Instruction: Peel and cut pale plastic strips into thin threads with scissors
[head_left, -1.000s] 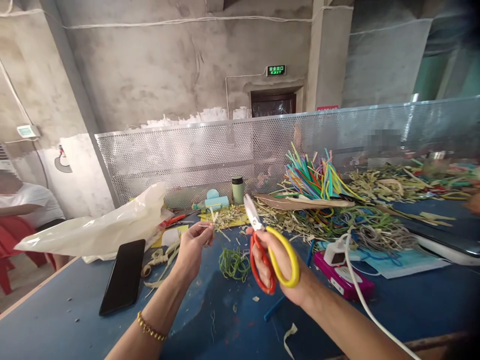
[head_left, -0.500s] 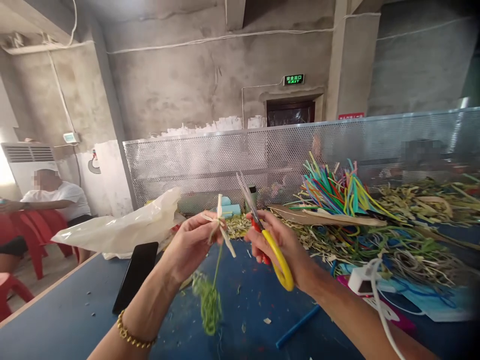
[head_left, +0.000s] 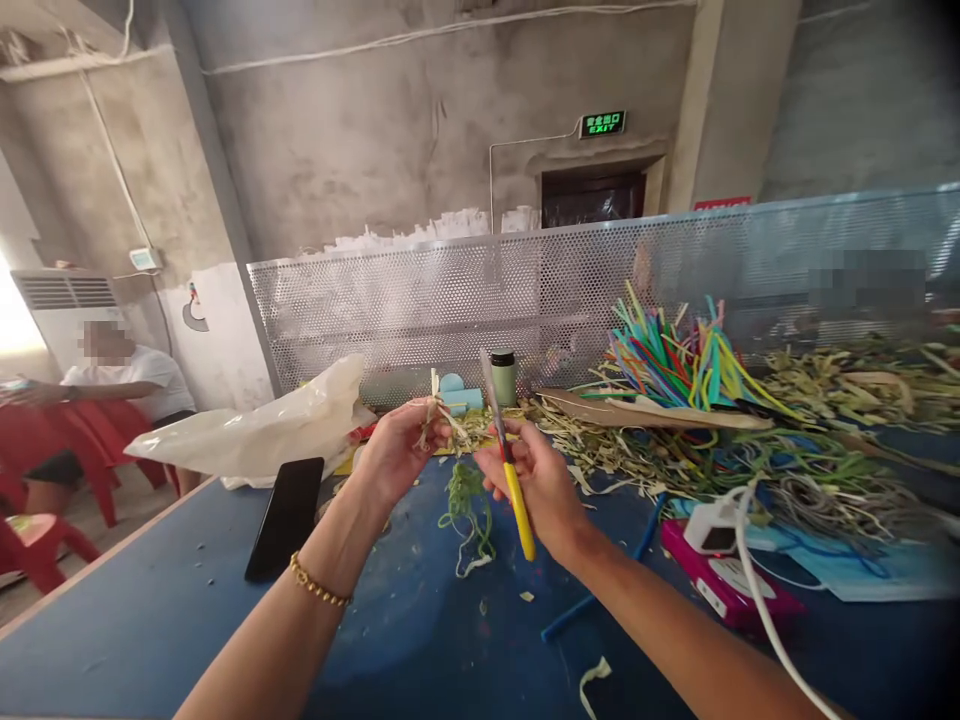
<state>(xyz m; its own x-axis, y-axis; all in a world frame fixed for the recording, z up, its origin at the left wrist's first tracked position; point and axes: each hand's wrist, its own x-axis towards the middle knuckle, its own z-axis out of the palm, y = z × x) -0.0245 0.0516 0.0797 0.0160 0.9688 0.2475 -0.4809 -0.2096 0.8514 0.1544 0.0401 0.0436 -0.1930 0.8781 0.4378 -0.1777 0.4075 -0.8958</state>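
Note:
My left hand [head_left: 405, 440] is closed on a small pale bundle of plant strips [head_left: 433, 405], pinched between thumb and fingers, with one strip pointing up. In my right hand [head_left: 536, 475] I hold scissors [head_left: 519, 510] with yellow and red handles, blades upward. Seen nearly edge-on, the blades look closed together. A tangle of green yarn [head_left: 466, 490] is between and just below the hands; whether it still joins the bundle I cannot tell. On the blue table [head_left: 405, 620] near me lies a curled pale scrap [head_left: 596, 685].
A black phone [head_left: 285, 520] and a plastic bag [head_left: 255, 430] are at left. Behind my hands stands a green jar [head_left: 504, 380]. To the right lie colourful pipe cleaners [head_left: 667, 360], dried strips [head_left: 840, 390] and a pink power bank [head_left: 724, 575]. A person [head_left: 142, 380] sits far left.
The scissors have turned more upright and edge-on. The green yarn has shifted right and up, beneath the hands. A curled pale scrap now shows on the near table. The whole view has tilted down.

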